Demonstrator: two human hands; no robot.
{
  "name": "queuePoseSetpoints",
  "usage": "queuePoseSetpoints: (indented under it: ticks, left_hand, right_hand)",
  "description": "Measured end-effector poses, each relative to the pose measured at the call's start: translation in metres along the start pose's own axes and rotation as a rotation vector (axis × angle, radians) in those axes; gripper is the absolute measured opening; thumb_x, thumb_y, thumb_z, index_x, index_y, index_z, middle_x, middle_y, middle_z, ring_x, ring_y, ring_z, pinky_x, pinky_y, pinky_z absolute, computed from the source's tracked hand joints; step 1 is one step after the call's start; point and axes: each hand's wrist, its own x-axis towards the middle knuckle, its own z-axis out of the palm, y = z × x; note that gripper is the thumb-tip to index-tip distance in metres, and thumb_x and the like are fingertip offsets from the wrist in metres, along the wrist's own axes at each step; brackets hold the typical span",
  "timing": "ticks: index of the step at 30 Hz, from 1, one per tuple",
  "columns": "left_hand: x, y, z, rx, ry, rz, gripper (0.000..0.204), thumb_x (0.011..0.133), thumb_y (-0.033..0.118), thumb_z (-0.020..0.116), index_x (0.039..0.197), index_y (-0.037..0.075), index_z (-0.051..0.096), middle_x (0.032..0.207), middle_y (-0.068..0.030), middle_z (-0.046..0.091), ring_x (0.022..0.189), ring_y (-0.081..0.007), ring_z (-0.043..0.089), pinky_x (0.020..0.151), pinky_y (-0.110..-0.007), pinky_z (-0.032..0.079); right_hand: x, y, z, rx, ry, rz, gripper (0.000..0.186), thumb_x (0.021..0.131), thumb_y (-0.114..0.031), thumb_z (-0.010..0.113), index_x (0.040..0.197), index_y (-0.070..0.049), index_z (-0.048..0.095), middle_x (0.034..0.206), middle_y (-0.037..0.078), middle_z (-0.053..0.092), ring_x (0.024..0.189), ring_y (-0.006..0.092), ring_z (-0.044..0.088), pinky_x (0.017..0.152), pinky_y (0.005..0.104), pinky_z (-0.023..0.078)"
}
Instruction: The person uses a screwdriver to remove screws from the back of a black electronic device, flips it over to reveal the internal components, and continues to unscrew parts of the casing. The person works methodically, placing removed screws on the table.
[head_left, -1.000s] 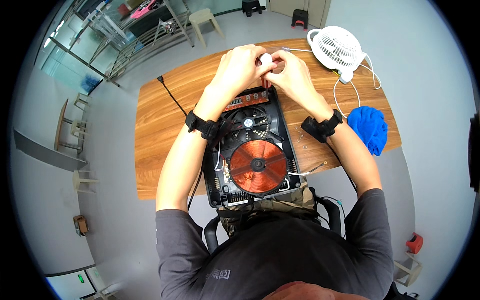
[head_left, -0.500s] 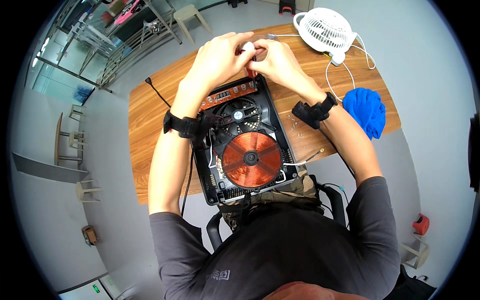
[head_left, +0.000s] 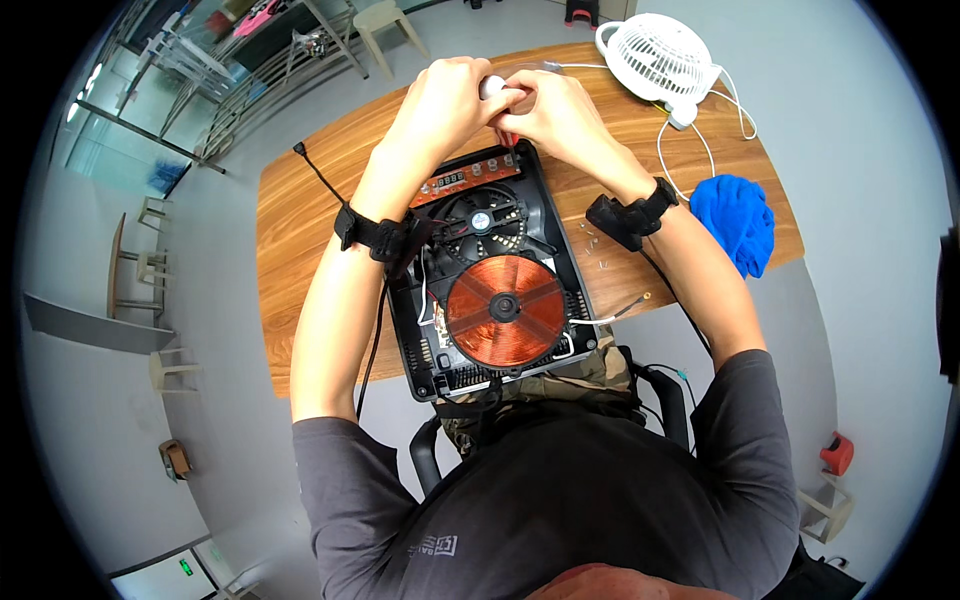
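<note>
Above the far edge of an opened induction cooker, my left hand and my right hand meet with bent, closed fingers. Between them they grip a small white-and-red object. Its rounded white end shows at the top and a red part below; my fingers cover the rest, so its kind is unclear. Inside the black cooker shell lie a round copper coil, a black cooling fan and an orange control board. The shell's near end rests by my lap.
Several small screws lie on the wooden table right of the cooker. A white fan with its cord stands at the far right, with a blue cloth nearer. A black cable extends left; a white lead sticks out rightward.
My left hand's fingers have curled in more, and its wrist has turned slightly. Both hands stay together on the white-and-red object. The whole view has shifted a little.
</note>
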Motion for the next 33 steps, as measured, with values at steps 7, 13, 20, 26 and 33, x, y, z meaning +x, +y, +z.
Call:
queuePoseSetpoints:
  ticks: [7, 13, 20, 26, 33]
  left_hand:
    - [-0.002, -0.013, 0.007, -0.201, 0.066, 0.261, 0.031, 0.099, 0.026, 0.068, 0.112, -0.003, 0.071, 0.099, -0.0229, 0.071, 0.087, -0.0399, 0.069, 0.078, -0.045, 0.055]
    - [0.002, 0.000, 0.009, -0.247, 0.035, 0.143, 0.030, 0.096, 0.027, 0.069, 0.105, -0.002, 0.073, 0.090, -0.0228, 0.073, 0.084, -0.0429, 0.069, 0.077, -0.046, 0.056]
    - [0.007, 0.021, 0.002, 0.100, -0.046, -0.005, 0.036, 0.094, 0.038, 0.070, 0.102, 0.003, 0.076, 0.082, -0.0177, 0.074, 0.082, -0.0392, 0.072, 0.078, -0.045, 0.058]
    - [-0.002, 0.006, 0.001, -0.080, 0.081, 0.131, 0.031, 0.096, 0.033, 0.063, 0.101, 0.006, 0.078, 0.090, -0.0175, 0.076, 0.087, -0.0403, 0.073, 0.080, -0.050, 0.059]
    - [0.001, 0.005, 0.005, -0.093, -0.020, 0.052, 0.032, 0.098, 0.033, 0.066, 0.104, 0.003, 0.075, 0.088, -0.0201, 0.075, 0.085, -0.0410, 0.072, 0.079, -0.047, 0.058]
  right_hand:
    - [-0.001, 0.004, -0.010, -0.045, -0.041, -0.058, 0.029, 0.080, -0.028, 0.077, 0.092, -0.002, 0.076, 0.076, 0.012, 0.075, 0.075, 0.0271, 0.074, 0.072, 0.0390, 0.057]
    - [-0.005, -0.004, -0.015, -0.116, -0.028, 0.038, 0.040, 0.079, -0.036, 0.080, 0.102, -0.004, 0.073, 0.077, 0.011, 0.076, 0.083, 0.0303, 0.076, 0.076, 0.0410, 0.057]
    - [-0.005, -0.003, -0.013, -0.107, -0.043, -0.017, 0.027, 0.085, -0.026, 0.078, 0.098, -0.002, 0.072, 0.076, 0.011, 0.076, 0.078, 0.0276, 0.076, 0.072, 0.0397, 0.056]
    - [-0.005, -0.001, -0.008, 0.020, -0.087, -0.012, 0.027, 0.087, -0.026, 0.076, 0.099, -0.001, 0.075, 0.076, 0.012, 0.076, 0.075, 0.0256, 0.076, 0.072, 0.0380, 0.056]
    - [-0.004, -0.003, -0.012, -0.027, -0.116, 0.110, 0.031, 0.083, -0.025, 0.079, 0.102, -0.002, 0.072, 0.092, 0.017, 0.076, 0.090, 0.0281, 0.076, 0.080, 0.0391, 0.056]
